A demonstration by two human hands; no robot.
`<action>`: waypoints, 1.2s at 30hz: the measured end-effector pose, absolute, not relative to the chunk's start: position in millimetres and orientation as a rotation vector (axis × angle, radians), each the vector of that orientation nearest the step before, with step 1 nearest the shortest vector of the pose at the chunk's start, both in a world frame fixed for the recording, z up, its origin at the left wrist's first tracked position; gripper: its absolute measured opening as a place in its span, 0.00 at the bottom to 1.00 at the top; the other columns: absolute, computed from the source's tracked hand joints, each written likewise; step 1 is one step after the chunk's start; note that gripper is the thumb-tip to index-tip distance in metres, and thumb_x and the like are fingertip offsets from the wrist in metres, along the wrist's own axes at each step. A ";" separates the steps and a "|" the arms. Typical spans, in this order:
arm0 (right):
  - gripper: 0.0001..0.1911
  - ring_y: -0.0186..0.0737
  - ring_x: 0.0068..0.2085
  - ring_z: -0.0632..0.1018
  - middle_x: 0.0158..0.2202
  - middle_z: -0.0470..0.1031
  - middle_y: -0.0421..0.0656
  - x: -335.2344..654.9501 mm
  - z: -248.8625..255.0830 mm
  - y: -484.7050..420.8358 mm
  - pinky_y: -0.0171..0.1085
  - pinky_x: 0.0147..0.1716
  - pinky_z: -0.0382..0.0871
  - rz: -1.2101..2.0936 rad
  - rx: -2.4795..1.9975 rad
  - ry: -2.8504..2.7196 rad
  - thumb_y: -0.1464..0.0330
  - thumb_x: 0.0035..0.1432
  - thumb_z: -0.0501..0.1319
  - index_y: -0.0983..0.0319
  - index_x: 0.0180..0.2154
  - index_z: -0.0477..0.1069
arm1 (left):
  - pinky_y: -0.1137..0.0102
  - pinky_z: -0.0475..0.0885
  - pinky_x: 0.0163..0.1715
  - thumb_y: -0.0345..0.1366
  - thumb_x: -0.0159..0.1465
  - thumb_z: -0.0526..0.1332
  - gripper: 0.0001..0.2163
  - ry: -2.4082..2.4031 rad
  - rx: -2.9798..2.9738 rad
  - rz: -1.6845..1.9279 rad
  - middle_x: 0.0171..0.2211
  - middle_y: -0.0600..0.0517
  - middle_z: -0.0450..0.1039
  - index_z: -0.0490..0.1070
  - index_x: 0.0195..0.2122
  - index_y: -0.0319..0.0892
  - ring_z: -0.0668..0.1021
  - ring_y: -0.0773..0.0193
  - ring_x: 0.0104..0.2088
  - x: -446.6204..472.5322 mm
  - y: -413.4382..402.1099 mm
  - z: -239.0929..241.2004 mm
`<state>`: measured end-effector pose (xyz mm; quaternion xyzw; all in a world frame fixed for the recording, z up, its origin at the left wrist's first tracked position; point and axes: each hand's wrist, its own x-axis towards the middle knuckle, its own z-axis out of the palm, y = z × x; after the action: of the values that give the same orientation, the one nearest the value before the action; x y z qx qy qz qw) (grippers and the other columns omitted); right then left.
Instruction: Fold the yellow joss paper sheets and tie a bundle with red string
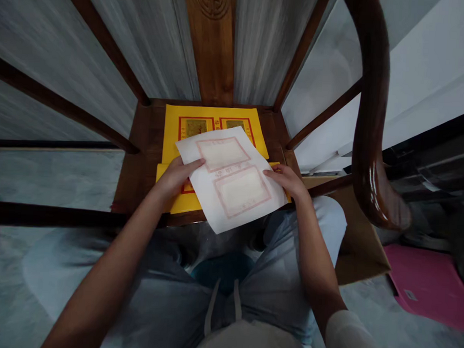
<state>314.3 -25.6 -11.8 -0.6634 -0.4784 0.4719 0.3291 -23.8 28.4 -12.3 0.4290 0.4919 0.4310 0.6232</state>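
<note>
White paper (231, 180) is pinched at opposite edges by the left hand (177, 174) and right hand (289, 180), over yellow sheets (171, 130).

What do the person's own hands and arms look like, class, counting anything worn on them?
The left hand and right hand are ungloved, with no ring, watch or bracelet visible. Both forearms are uncovered. A plain, pale sleeve shows on the right arm; no left sleeve is in view.

Indoors, kind unclear — carved chair (215, 55), cardboard box (357, 251).
</note>
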 end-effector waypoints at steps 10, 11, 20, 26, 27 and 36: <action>0.26 0.35 0.28 0.68 0.26 0.70 0.37 317.8 -8.0 -27.7 0.36 0.28 0.57 1.373 -1.773 -1.287 0.44 0.46 0.72 0.60 0.28 0.74 | 0.62 0.84 0.36 0.49 0.49 0.79 0.29 1.267 1.140 1.117 0.44 0.40 0.84 0.81 0.47 0.35 0.85 0.46 0.42 -21.7 27.0 -12.0; 0.27 0.36 0.29 0.69 0.27 0.72 0.38 315.4 -7.9 -28.0 0.36 0.28 0.58 1.386 -1.767 -1.281 0.43 0.46 0.71 0.61 0.28 0.75 | 0.61 0.85 0.38 0.48 0.50 0.79 0.29 1.222 1.108 1.111 0.45 0.39 0.84 0.80 0.48 0.35 0.86 0.46 0.43 -20.9 26.7 -10.1; 0.19 0.41 0.33 0.75 0.30 0.78 0.40 303.8 -9.5 -30.6 0.37 0.32 0.65 1.184 -1.862 -1.315 0.52 0.50 0.70 0.63 0.33 0.80 | 0.60 0.84 0.43 0.38 0.47 0.80 0.29 1.050 0.953 0.973 0.44 0.41 0.84 0.77 0.50 0.36 0.86 0.48 0.44 -14.4 24.3 -11.6; 0.16 0.44 0.35 0.79 0.30 0.79 0.42 313.4 3.7 -35.2 0.40 0.36 0.69 0.976 -2.005 -1.452 0.55 0.51 0.71 0.62 0.30 0.78 | 0.71 0.76 0.23 0.40 0.52 0.75 0.23 1.314 1.081 0.982 0.35 0.47 0.82 0.75 0.47 0.39 0.81 0.59 0.28 -13.7 30.5 -18.5; 0.17 0.45 0.36 0.80 0.33 0.81 0.42 314.3 5.2 -36.8 0.41 0.37 0.71 1.027 -1.964 -1.434 0.55 0.50 0.72 0.61 0.33 0.79 | 0.71 0.75 0.22 0.39 0.52 0.74 0.22 1.337 1.088 0.993 0.35 0.47 0.82 0.75 0.47 0.39 0.81 0.60 0.27 -13.7 31.5 -18.5; 0.32 0.50 0.42 0.83 0.41 0.82 0.43 310.4 -0.7 -40.3 0.48 0.43 0.79 1.298 -1.717 -1.271 0.60 0.43 0.77 0.57 0.49 0.70 | 0.72 0.72 0.24 0.37 0.53 0.68 0.19 1.537 1.251 1.135 0.32 0.51 0.80 0.71 0.46 0.42 0.79 0.61 0.27 -13.0 34.5 -19.1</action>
<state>310.4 -40.3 -0.7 -0.6519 -0.4825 0.4926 0.3155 -13.0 34.5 -19.1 0.4982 0.6120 0.4521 0.4158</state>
